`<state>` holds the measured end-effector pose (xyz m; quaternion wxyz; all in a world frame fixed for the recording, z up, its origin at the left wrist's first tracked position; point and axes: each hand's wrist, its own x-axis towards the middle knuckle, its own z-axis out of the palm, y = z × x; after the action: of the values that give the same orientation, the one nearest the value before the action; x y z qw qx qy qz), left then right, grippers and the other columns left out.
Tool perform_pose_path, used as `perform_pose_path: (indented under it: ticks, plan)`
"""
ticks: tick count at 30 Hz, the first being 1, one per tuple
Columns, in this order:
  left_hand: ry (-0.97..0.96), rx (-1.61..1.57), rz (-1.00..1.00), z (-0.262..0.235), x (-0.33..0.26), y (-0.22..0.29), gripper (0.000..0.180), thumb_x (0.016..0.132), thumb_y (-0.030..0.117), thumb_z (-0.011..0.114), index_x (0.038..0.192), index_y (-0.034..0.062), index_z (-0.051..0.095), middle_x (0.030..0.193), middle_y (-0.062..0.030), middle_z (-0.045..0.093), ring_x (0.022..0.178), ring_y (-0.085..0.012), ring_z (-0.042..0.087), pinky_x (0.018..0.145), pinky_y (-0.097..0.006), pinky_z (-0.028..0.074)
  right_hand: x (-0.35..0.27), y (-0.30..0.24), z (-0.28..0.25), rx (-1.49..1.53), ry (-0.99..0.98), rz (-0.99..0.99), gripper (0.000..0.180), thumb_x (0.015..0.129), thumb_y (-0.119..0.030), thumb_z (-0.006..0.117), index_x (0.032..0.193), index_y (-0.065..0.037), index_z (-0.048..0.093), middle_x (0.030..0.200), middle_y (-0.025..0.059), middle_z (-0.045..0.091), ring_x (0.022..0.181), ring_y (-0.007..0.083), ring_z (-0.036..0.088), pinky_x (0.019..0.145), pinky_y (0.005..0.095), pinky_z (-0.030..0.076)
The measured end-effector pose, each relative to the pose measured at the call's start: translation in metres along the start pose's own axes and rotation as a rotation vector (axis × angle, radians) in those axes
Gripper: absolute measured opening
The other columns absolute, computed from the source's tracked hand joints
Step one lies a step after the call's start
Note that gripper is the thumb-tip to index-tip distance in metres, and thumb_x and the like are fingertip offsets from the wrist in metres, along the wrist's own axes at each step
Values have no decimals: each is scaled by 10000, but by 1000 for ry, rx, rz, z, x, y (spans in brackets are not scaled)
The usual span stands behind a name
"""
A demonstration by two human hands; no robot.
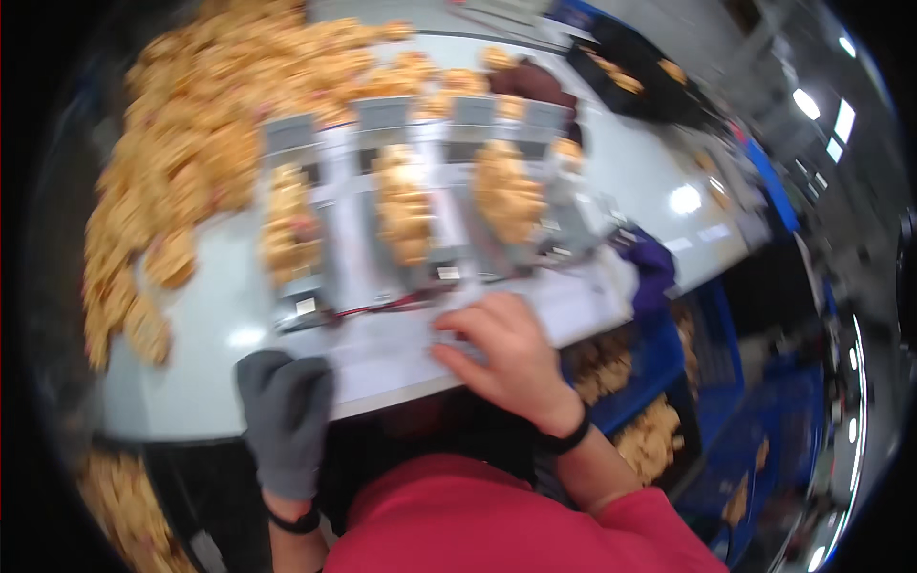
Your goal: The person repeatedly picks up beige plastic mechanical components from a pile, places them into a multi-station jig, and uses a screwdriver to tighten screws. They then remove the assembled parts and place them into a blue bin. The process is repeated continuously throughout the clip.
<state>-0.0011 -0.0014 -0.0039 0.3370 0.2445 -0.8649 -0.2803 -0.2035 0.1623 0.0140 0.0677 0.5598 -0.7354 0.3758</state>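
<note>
My left hand, in a grey glove, is closed over the table's near edge; what its fingers hold, if anything, is hidden. Bare and slightly curled, my right hand has its thumb and forefinger apart with nothing seen between them. It hovers by the near side of a row of grey stands with tilted plates. On them lie three lumpy yellow-orange pieces, a left one, a middle one and a right one. Small dark boxes with pale displays, such as one box, sit at the stands' near ends. Motion blurs everything.
A large heap of similar yellow pieces covers the table's far left. Dark red cloth and a black tray lie at the back. Purple cloth hangs at the right edge. Blue crates with yellow pieces stand below, at right.
</note>
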Motion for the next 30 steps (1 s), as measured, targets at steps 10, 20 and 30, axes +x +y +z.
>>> perform_pose_path:
  ticks: [10, 20, 30]
  plan:
    - [-116, -49, -99, 2, -7, -10, 141, 975, 56, 599, 1087, -22, 636, 1103, -108, 547, 1024, -218, 555, 861, -322, 464, -12, 9, 4, 84, 112, -18, 190, 867, -243, 751, 978, -130, 646, 877, 36, 589, 862, 248, 597, 784, 377, 452]
    - [-78, -16, 61, -5, -5, -16, 254, 915, 151, 691, 1048, -63, 722, 1046, -194, 674, 925, -297, 627, 831, -421, 521, -12, 10, 2, 505, 211, 111, 109, 965, -164, 634, 1015, -68, 651, 887, 96, 657, 849, 298, 642, 760, 385, 494]
    - [-50, 9, 97, 5, 2, -13, 211, 951, 114, 637, 958, -81, 716, 897, -140, 698, 767, -249, 636, 692, -365, 526, -16, 10, 1, 518, 206, 179, 240, 960, -326, 662, 897, -97, 699, 695, 83, 676, 629, 273, 653, 576, 388, 462]
